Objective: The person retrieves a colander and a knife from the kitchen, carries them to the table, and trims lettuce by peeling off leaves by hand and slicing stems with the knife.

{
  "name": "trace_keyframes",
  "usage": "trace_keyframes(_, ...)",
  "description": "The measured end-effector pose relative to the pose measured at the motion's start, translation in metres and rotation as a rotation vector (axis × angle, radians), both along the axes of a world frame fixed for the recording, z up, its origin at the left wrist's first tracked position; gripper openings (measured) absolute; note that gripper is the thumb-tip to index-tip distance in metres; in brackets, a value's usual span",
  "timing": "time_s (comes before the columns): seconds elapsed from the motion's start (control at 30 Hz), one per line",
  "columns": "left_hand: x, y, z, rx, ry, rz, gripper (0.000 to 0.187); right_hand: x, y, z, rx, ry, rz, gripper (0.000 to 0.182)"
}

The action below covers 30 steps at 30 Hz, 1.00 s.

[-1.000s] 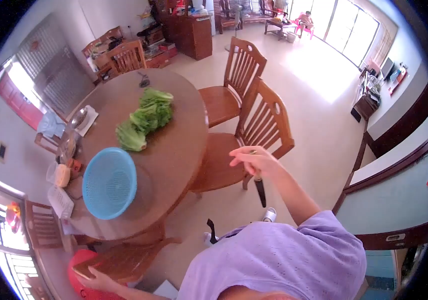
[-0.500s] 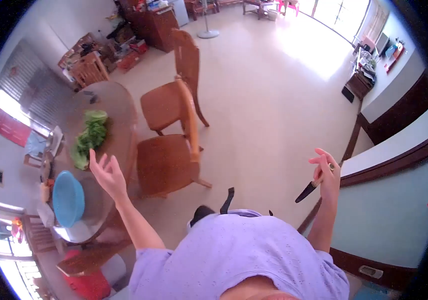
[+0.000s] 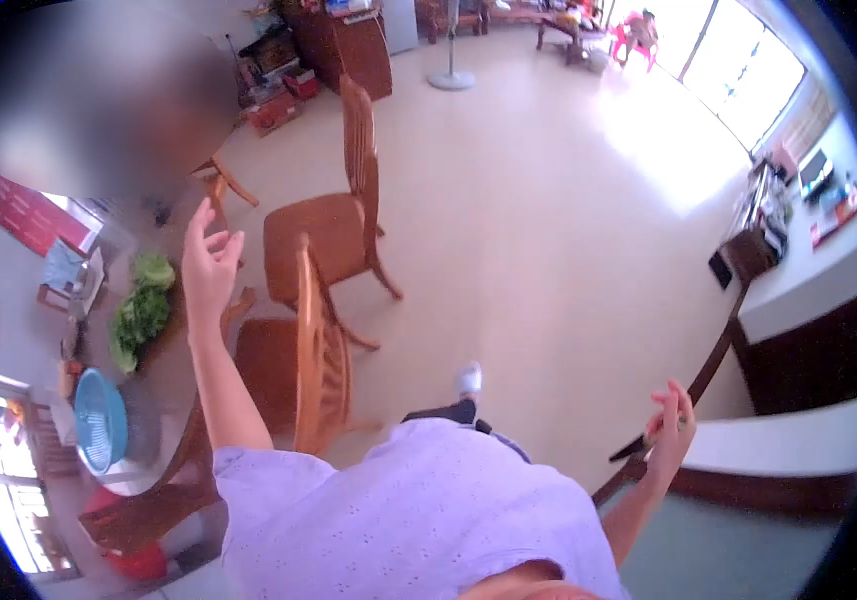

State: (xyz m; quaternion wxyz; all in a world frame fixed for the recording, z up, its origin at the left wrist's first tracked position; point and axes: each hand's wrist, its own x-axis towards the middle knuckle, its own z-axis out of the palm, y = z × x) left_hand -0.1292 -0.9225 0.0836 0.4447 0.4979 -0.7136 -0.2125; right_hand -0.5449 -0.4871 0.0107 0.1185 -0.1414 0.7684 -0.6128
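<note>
Dark tapered tool [image 3: 629,449] at lower right, long axis slanting shallowly, dark end pointing lower left, right hand [image 3: 670,437] curled around it, left hand [image 3: 210,268] loosely spread at left.

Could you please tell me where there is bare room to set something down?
The broadest free patch is floor between the chairs and the cabinet on the right. A smaller one lies on the table between the blue basket and the chair-side edge. By the left hand, chairs crowd the way; small items crowd the table's wall side.
</note>
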Motion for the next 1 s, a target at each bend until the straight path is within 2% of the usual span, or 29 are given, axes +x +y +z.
trace_keyframes(0.1, -0.086, -0.054, -0.012, 0.075, 0.348, -0.037, 0.059, -0.072, -0.032, 0.005, 0.041, 0.045, -0.175, 0.034)
trace_keyframes(0.17, -0.146, -0.078, -0.039, 0.366, 0.871, -0.121, 0.067, -0.115, -0.054, 0.013, -0.029, 0.076, -0.194, 0.032)
trace_keyframes(0.23, -0.189, -0.097, -0.08, 0.697, 1.102, -0.142, 0.079, -0.146, -0.082, 0.019, -0.077, 0.095, -0.224, 0.033)
trace_keyframes(0.3, -0.231, -0.115, -0.115, 0.903, 1.142, 0.047, 0.079, -0.189, -0.113, 0.013, -0.096, 0.117, -0.223, 0.033)
trace_keyframes(0.37, -0.25, -0.14, -0.158, 1.058, 1.191, 0.229, 0.09, -0.238, -0.145, -0.003, -0.074, 0.134, -0.18, 0.032)
trace_keyframes(0.43, -0.241, -0.172, -0.238, 1.175, 1.365, 0.327, 0.095, -0.27, -0.2, -0.002, -0.054, 0.101, -0.097, 0.031)
trace_keyframes(0.53, -0.25, -0.191, -0.268, 1.158, 1.592, 0.597, 0.094, -0.327, -0.302, -0.003, -0.029, 0.085, 0.069, 0.031)
trace_keyframes(0.63, -0.237, -0.214, -0.325, 1.197, 1.832, 0.553, 0.088, -0.365, -0.44, -0.009, -0.022, 0.067, 0.288, 0.031)
trace_keyframes(0.67, -0.261, -0.213, -0.29, 1.056, 1.729, 0.756, 0.08, -0.372, -0.49, -0.016, -0.036, 0.058, 0.375, 0.031)
trace_keyframes(0.7, -0.267, -0.216, -0.291, 1.015, 1.749, 0.739, 0.077, -0.368, -0.54, -0.012, 0.022, 0.07, 0.502, 0.031)
trace_keyframes(0.77, -0.274, -0.226, -0.296, 0.911, 1.79, 0.692, 0.071, -0.35, -0.648, -0.012, 0.101, 0.102, 0.792, 0.032)
trace_keyframes(0.8, -0.278, -0.234, -0.29, 0.879, 1.84, 0.876, 0.057, -0.339, -0.693, -0.016, 0.152, 0.111, 0.949, 0.033)
trace_keyframes(0.9, -0.269, -0.231, -0.33, 0.728, 1.94, 0.777, 0.043, -0.265, -0.809, -0.004, 0.203, 0.187, 1.344, 0.035)
trace_keyframes(1.0, -0.273, -0.233, -0.336, 0.526, 2.082, 0.715, 0.032, -0.196, -0.915, -0.019, 0.208, 0.164, 1.592, 0.04)
